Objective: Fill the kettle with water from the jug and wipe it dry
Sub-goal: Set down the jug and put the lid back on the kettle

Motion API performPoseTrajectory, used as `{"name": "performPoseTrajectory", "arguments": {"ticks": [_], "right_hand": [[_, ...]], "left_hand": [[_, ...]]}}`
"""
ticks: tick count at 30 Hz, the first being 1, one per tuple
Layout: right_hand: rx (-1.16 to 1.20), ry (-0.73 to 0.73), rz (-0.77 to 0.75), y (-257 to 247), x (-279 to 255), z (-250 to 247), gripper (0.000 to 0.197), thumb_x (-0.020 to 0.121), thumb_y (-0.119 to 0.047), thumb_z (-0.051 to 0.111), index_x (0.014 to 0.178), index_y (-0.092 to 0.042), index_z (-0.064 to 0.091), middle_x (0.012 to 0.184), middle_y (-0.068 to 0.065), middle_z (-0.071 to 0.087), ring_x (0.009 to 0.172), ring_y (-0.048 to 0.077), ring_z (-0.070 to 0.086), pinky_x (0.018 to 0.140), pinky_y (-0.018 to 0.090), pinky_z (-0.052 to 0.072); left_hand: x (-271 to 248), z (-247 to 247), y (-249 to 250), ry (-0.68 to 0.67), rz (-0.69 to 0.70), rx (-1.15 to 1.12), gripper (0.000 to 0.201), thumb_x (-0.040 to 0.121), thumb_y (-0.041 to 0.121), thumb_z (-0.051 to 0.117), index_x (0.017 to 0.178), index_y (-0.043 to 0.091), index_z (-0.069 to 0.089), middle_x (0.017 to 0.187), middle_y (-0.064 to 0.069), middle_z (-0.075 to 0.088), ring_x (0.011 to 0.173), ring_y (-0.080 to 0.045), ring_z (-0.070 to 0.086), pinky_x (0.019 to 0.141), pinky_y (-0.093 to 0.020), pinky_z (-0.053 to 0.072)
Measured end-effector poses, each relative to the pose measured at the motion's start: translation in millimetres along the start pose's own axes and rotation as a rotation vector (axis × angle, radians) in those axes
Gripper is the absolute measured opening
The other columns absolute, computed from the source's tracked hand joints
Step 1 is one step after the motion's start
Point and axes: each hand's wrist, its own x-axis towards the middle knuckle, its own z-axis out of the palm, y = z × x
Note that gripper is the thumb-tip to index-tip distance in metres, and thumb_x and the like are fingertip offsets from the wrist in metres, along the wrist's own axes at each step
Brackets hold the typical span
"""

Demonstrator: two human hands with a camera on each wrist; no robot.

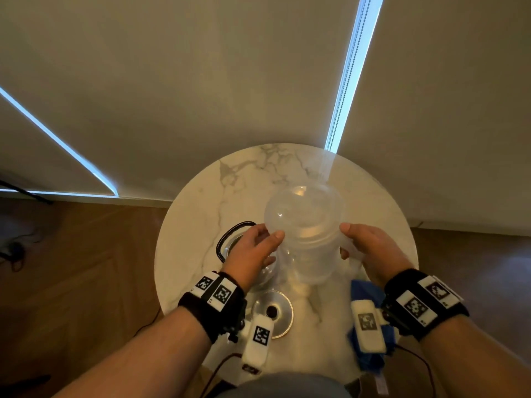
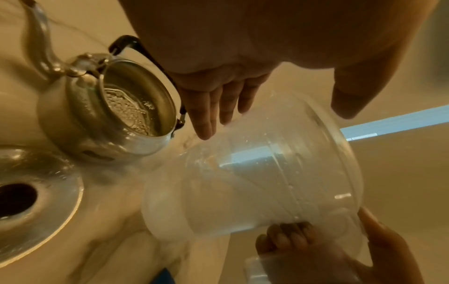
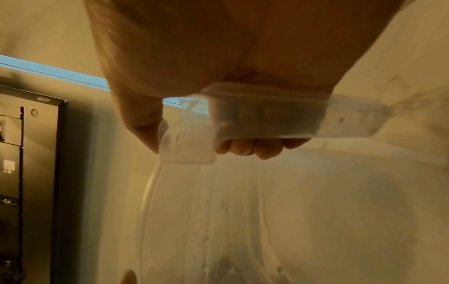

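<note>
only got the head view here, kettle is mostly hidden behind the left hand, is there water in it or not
Observer: Yes. The left wrist view looks straight into the open kettle, and there is bubbly water at the bottom.
Operator: ok and is the right hand actually gripping the jug handle
Observer: Yes. In the right wrist view the right hand's fingers are curled round the clear handle.
Operator: left hand gripping too or just steadying
Observer: Steadying. In the left wrist view the left hand's fingers lie straight against the jug near its rim, thumb apart.
</note>
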Motion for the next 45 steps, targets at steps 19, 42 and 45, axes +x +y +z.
{"name": "performPoseTrajectory", "arguments": {"ticks": [19, 42, 45], "right_hand": [[-0.074, 0.236, 0.151, 45.7, 39.5, -19.2, 0.045, 0.09, -0.053, 0.054, 0.1, -0.014, 0.072, 0.103, 0.008, 0.074, 0.101, 0.028, 0.067, 0.091, 0.044, 0.05], [-1.125, -0.344, -0.082, 109.4, -18.1, 92.3, 0.033, 0.089, -0.04, 0.059, 0.121, -0.032, 0.058, 0.111, -0.009, 0.057, 0.097, 0.014, 0.058, 0.082, 0.031, 0.05], [-1.212, -0.396, -0.001, 137.7, -12.1, 121.7, 0.043, 0.088, -0.038, 0.055, 0.131, -0.037, 0.052, 0.123, -0.007, 0.055, 0.103, 0.019, 0.061, 0.081, 0.037, 0.054]], "left_hand": [[103.2, 55.6, 32.3, -0.028, 0.161, 0.512, 0.074, 0.079, 0.037, 0.074, 0.143, 0.026, 0.039, 0.143, 0.007, 0.051, 0.113, -0.013, 0.064, 0.104, -0.039, 0.05], [9.9, -122.9, -58.9, 0.197, 0.202, 1.025, 0.024, 0.084, 0.022, 0.068, 0.104, 0.033, 0.063, 0.098, 0.018, 0.057, 0.088, 0.0, 0.058, 0.08, -0.031, 0.058], [15.2, -146.3, -70.2, 0.294, 0.099, 0.951, 0.048, 0.078, 0.024, 0.074, 0.121, 0.032, 0.056, 0.111, 0.013, 0.053, 0.093, -0.004, 0.059, 0.085, -0.033, 0.059]]}}
